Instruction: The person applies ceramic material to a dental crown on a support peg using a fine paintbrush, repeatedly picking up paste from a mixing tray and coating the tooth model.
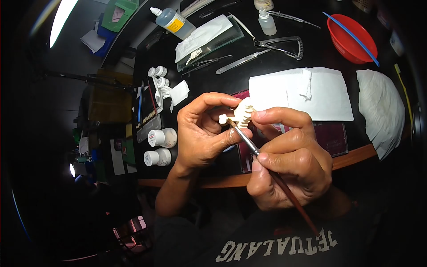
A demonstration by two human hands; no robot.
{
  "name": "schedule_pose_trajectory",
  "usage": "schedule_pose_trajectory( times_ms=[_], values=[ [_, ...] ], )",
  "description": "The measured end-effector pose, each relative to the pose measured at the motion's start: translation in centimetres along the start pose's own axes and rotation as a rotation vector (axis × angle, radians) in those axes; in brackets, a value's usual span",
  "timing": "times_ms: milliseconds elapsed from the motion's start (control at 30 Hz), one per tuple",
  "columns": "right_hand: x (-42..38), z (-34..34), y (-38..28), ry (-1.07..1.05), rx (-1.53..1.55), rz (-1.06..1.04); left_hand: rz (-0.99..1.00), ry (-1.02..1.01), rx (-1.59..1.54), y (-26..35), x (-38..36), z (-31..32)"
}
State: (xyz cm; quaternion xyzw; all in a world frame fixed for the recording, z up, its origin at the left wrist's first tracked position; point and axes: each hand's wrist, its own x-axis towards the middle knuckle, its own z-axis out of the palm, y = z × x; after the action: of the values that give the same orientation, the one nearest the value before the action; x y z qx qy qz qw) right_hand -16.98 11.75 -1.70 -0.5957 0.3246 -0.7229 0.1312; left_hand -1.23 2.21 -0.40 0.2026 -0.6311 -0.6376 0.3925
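Note:
Between the thumb and fingertips of my left hand (pixel 195 133) is a cream-coloured dental model (pixel 244 110) with a ridged side. A small white tooth-shaped piece (pixel 223 119) sticks out to its left. My right hand (pixel 296 167) grips a paintbrush (pixel 250 146) with a metal ferrule and dark red handle, like a pen. The brush tip is right at the narrow part beside the tooth-shaped piece. My right index fingertip rests near the model's right side. Part of the model is hidden behind my left fingers.
White tissue (pixel 329 100) lies beyond my hands, over a dark red case (pixel 336 138). White jars (pixel 162 138) stand at left. Farther back are a glass slab (pixel 213 44), a scalpel (pixel 242 61), a caliper (pixel 289 46), bottles and a red bowl (pixel 349 42). The table's wooden edge (pixel 356 156) is near me.

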Motion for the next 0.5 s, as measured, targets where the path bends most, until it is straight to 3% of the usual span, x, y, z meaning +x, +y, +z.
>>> schedule_pose_trajectory(
  times_ms=[500],
  values=[
    [-0.07, 0.04, 0.03, 0.001, 0.002, 0.004, 0.011, -0.007, 0.028, 0.15, 0.08, 0.07]
  ],
)
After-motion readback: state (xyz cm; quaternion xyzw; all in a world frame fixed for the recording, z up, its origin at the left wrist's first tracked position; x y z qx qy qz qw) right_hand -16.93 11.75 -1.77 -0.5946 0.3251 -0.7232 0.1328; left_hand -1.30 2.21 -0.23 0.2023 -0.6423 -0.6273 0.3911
